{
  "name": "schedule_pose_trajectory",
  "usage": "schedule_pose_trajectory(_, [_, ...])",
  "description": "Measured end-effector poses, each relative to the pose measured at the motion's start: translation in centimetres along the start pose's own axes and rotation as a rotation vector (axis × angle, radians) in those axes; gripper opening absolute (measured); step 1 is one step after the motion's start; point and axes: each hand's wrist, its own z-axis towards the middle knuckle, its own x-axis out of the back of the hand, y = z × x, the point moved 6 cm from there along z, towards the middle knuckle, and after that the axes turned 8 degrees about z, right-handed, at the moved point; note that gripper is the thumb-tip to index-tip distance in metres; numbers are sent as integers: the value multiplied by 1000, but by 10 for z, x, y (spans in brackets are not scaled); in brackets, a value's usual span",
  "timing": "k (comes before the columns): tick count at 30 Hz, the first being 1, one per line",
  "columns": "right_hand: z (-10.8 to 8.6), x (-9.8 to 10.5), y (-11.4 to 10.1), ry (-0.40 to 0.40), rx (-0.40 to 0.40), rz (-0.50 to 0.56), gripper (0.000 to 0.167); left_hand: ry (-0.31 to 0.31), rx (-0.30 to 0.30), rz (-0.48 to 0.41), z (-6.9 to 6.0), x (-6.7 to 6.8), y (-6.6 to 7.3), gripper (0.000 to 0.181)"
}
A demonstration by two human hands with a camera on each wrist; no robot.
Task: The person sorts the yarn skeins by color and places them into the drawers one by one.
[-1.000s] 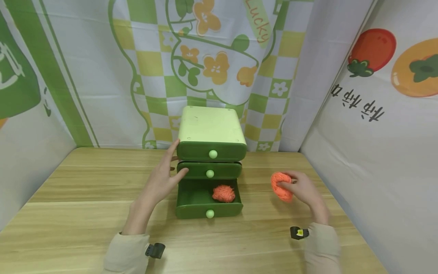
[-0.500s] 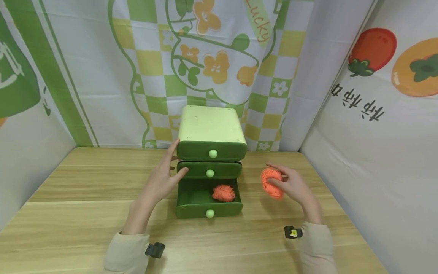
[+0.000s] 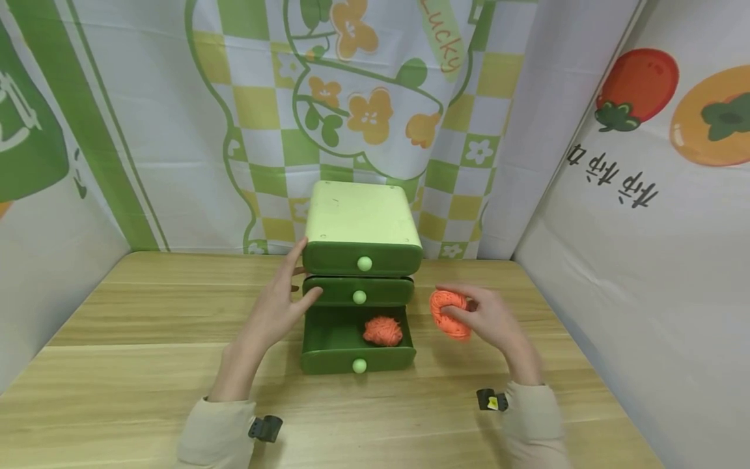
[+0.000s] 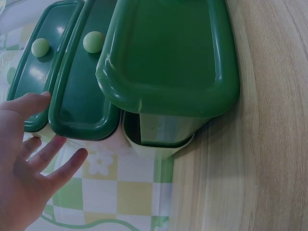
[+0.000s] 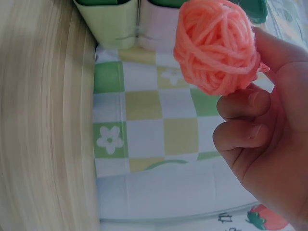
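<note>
A small green drawer cabinet [image 3: 363,212] stands on the table, its bottom drawer [image 3: 336,360] pulled out. Inside that drawer, toward the right, lies an orange ball of yarn [image 3: 383,331]. My left hand [image 3: 274,311] rests at the cabinet's left side with fingers spread; in the left wrist view its thumb lies by the front of the upper drawers. To the right of the cabinet, my right hand [image 3: 489,319] pinches a second orange ball of yarn [image 5: 216,48] between thumb and fingers, held up off the table and apart from the drawer.
The middle drawer [image 3: 383,292] and top drawer [image 3: 334,258] are in, each with a pale round knob. A wooden table [image 3: 176,365] lies beneath. Behind hangs a checkered printed curtain [image 3: 266,140], and a printed white sheet [image 3: 633,260] borders the right side.
My right hand has moved left toward the cabinet with the ball of yarn in its grip. The left hand, the drawers and the yarn in the drawer have stayed put.
</note>
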Motion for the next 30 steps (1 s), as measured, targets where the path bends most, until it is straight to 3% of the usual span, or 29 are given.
schedule_pose_trajectory(10, [6, -24, -29, -16, 144, -86, 39, 0, -6, -5, 0, 0, 0, 92])
schedule_pose_trajectory(17, [8, -41, -43, -36, 189, -121, 39, -6, 4, -7, 0, -1, -1, 92])
schedule_pose_trajectory(30, [10, -68, -63, 33, 297, -186, 41, -7, 2, -11, 0, 0, -1, 92])
